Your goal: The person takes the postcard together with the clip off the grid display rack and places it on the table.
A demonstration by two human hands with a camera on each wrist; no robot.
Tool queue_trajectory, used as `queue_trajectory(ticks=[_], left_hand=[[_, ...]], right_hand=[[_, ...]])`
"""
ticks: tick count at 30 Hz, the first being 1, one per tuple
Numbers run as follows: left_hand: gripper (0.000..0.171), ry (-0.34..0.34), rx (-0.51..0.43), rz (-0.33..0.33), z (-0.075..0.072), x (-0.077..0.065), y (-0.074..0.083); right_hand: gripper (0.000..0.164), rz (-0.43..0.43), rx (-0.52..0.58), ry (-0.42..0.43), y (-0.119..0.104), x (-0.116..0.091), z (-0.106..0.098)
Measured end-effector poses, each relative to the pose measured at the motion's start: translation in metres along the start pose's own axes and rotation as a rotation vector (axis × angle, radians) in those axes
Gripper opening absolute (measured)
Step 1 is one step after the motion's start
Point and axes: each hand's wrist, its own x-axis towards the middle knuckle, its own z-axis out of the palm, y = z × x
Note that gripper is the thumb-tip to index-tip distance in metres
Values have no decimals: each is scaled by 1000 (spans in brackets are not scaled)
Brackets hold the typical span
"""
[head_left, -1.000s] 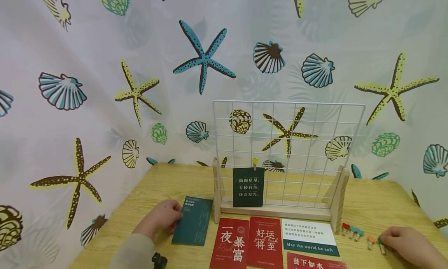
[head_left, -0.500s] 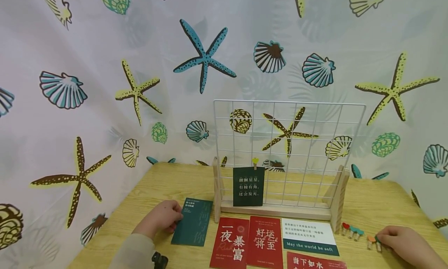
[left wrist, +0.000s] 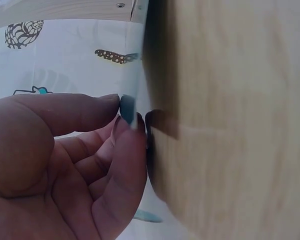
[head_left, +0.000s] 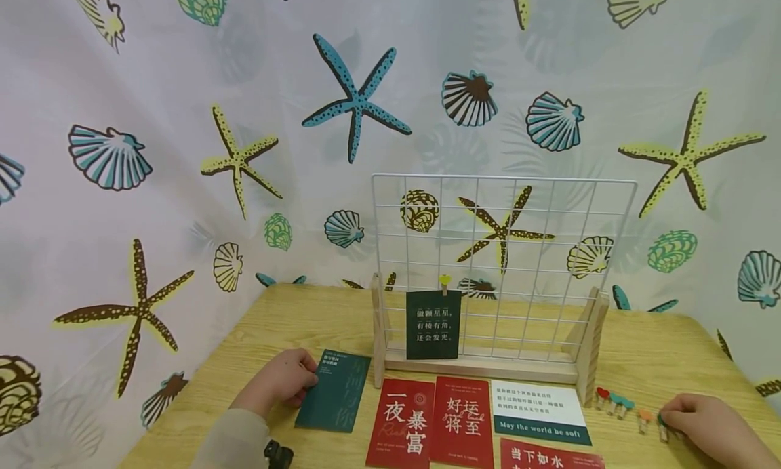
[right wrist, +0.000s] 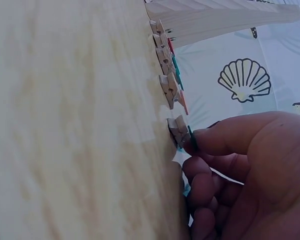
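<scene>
My left hand (head_left: 283,381) pinches the left edge of a dark teal card (head_left: 334,391) between thumb and fingers. In the left wrist view that card shows nearly edge-on, just above the wooden tabletop. On the right, my right hand (head_left: 702,418) pinches a small wooden clothespin (right wrist: 178,131) by its green top. An orange-topped clothespin (head_left: 644,421) lies beside it, apart from the fingers. Further left lie a red heart-topped clothespin (head_left: 602,398) and teal-topped ones (head_left: 621,405).
A white wire grid (head_left: 506,252) stands in a wooden base (head_left: 482,369). One dark green card (head_left: 433,325) hangs there from a yellow heart-topped clothespin (head_left: 445,283). In front lie red cards (head_left: 462,421) and a white-and-green card (head_left: 539,413). Patterned cloth (head_left: 390,62) hangs behind.
The teal card has shifted slightly toward me and to the left. My right hand moved the green-topped clothespin left toward the orange one, then slightly back right.
</scene>
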Motion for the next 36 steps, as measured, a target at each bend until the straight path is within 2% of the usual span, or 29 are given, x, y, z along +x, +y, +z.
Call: queue_trajectory(ticks=[9, 15, 21, 28, 36], left_hand=[[8, 25, -3, 15, 0, -5, 2], [10, 38, 2, 21, 1, -7, 5], [13, 83, 20, 61, 5, -8, 10], [14, 119, -12, 87, 8, -8, 16], [14, 160, -26, 99, 11, -8, 23]], right_hand=[[23, -14, -25, 3, 1, 2, 0], [31, -27, -58, 25, -2, 1, -1], [44, -30, -73, 40, -8, -3, -2], [50, -25, -55, 71, -30, -9, -3], [50, -123, -55, 117, -55, -16, -3]])
